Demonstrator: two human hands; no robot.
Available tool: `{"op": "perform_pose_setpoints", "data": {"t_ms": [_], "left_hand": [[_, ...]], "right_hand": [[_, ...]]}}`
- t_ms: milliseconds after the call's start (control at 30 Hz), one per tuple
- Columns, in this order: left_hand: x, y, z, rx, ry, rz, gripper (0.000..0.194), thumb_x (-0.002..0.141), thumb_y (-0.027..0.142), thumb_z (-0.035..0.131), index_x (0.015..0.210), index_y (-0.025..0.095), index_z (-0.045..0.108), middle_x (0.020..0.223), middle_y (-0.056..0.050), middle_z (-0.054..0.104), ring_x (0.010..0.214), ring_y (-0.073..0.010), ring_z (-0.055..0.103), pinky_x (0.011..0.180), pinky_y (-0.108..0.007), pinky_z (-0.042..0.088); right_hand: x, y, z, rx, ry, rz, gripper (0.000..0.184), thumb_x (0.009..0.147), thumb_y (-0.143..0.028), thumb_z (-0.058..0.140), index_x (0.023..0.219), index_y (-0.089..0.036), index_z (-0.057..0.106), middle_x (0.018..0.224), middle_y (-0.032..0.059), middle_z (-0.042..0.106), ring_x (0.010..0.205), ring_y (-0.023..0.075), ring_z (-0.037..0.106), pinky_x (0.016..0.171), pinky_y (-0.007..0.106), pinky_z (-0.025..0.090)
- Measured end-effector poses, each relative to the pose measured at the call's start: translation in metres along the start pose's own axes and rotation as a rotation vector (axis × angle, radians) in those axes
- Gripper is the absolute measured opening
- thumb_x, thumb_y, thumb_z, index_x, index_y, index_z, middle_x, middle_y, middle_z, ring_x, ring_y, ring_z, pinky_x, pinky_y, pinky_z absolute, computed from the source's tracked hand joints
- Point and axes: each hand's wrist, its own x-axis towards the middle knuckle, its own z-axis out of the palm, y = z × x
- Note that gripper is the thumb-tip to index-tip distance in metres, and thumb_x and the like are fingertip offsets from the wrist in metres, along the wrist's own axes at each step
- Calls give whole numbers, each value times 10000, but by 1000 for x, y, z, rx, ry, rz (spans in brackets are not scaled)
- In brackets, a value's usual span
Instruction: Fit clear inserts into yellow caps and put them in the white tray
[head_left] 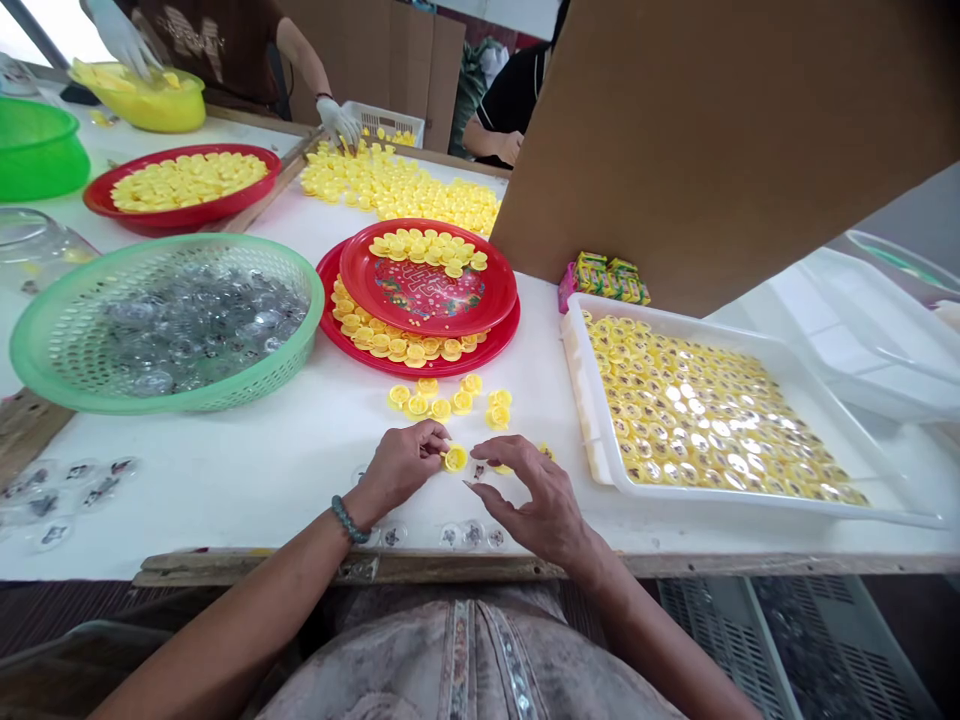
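My left hand (405, 462), with a beaded bracelet on its wrist, pinches a small round yellow plastic cup (454, 459) by its edge, its open side up. Just to the right, my right hand (534, 490) curves its thumb and fingers around a clear plastic disc with a small dark picture (480, 469). Loose yellow cups (440, 409) lie beyond my hands, and a few are partly hidden by my right hand. Along the near table edge rest several clear printed discs (472, 534).
A green basket (30, 345) of clear discs stands left. Stacked red plates (352, 285) hold yellow cups ahead. At right, a white tray (600, 440) holds rows of yellow pieces under a cardboard panel (720, 140). A co-worker's gloved hand (339, 122) touches a pile of cups.
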Motion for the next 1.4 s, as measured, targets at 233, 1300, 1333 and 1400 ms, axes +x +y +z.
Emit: {"op": "perform_pose_setpoints", "data": {"t_ms": [233, 1300, 1333, 1400], "left_hand": [[-2, 0, -2, 88, 1, 52, 252, 692, 128, 520, 899, 210, 637, 839, 3, 686, 753, -139, 640, 704, -236, 517], [-10, 14, -17, -216, 115, -117, 323, 697, 286, 668, 1002, 192, 618, 921, -50, 693, 834, -188, 641, 770, -308, 495], [-10, 11, -16, -157, 105, -104, 315, 702, 275, 658, 1006, 200, 623, 931, -46, 691, 833, -187, 642, 772, -308, 498], [-9, 7, -13, -112, 75, -89, 300, 712, 250, 638, 1010, 209, 626, 924, -41, 692, 825, -184, 646, 774, -307, 502]], "right_hand": [[-1, 0, 0, -45, 73, 5, 374, 788, -118, 601, 1126, -217, 475, 989, 46, 617, 847, 145, 582, 755, 293, 502], [14, 37, 26, -75, -152, 226, 435, 762, -216, 656, 1159, -237, 481, 976, 42, 677, 878, 180, 641, 772, 322, 510], [12, 38, 27, -81, -171, 249, 436, 760, -216, 659, 1158, -235, 482, 972, 41, 679, 878, 181, 642, 772, 320, 509], [9, 40, 31, -98, -195, 266, 439, 763, -214, 657, 1164, -229, 480, 985, 51, 677, 884, 184, 643, 773, 318, 506]]}}
